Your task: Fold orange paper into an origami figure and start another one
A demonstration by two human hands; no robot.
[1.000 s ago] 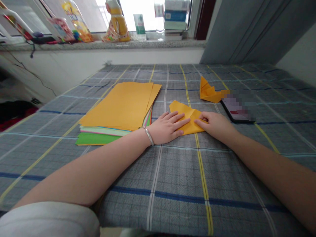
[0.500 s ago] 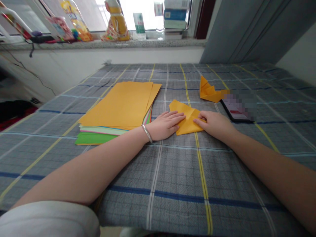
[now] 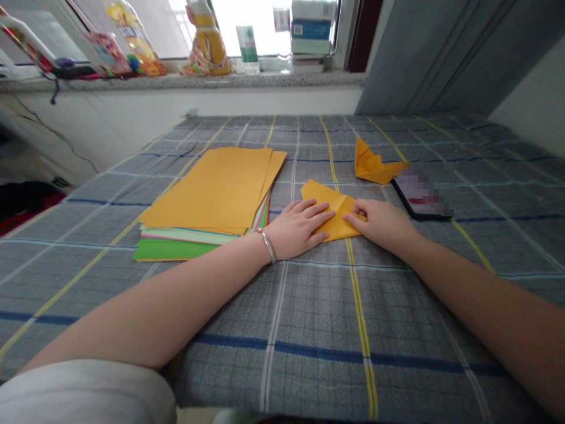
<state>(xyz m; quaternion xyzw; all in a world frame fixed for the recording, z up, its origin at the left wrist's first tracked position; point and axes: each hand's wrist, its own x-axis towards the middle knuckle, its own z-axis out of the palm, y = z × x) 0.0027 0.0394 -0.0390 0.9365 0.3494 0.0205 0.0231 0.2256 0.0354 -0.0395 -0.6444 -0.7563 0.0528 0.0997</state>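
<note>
A folded sheet of orange paper [image 3: 329, 195] lies flat on the checked tablecloth, between my two hands. My left hand [image 3: 301, 227], with a silver bangle at the wrist, rests on its left part, palm down and fingers stretched out. At the right edge, my right hand [image 3: 382, 222] pinches the paper between thumb and curled fingers. A crease runs across the paper near the right fingertips. Behind it stands a folded orange paper figure [image 3: 371, 168] with a pointed end sticking up.
To the left lies a stack of coloured paper [image 3: 212, 188], orange on top and green below. A phone [image 3: 419, 194] lies at the right, by the paper figure. Bottles, a tube and boxes [image 3: 311, 29] line the windowsill [image 3: 265, 79] behind the table.
My left hand has shifted slightly towards me, with its fingers spread a little wider on the paper. My right hand keeps its pinch at the right edge.
</note>
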